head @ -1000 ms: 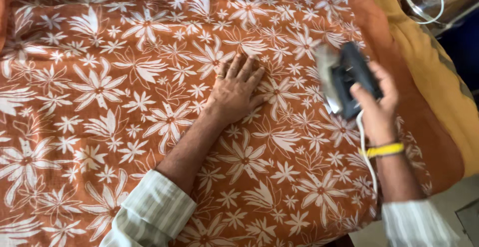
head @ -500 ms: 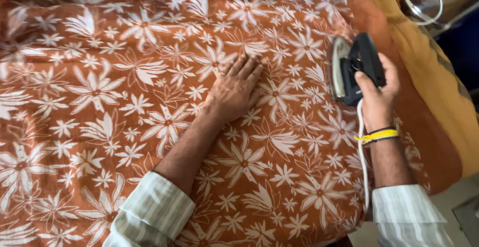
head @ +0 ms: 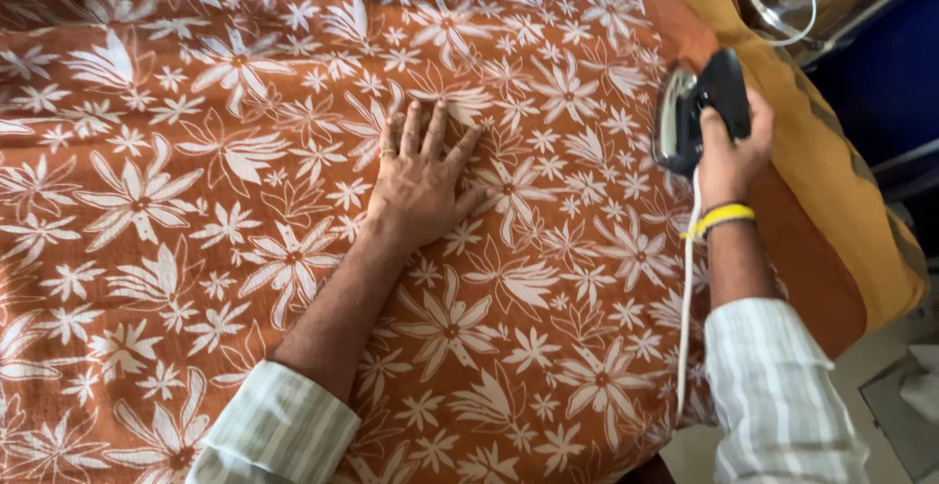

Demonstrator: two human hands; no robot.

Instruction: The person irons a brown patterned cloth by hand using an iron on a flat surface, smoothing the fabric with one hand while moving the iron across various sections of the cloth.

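The cloth [head: 245, 200] is rust-orange with white flowers. The iron [head: 699, 108] on its right edge is black; beside it lie a mustard cloth [head: 831, 181], a yellow wristband [head: 721, 218] and pale striped sleeves [head: 778, 396].

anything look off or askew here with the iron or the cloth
The iron in the right hand is tipped up on its side, soleplate facing left, not flat on the orange floral cloth. Its white cord trails down past the wrist. The left hand lies flat on the cloth. No visible damage.

No pkgs, labels, signs or screens visible.
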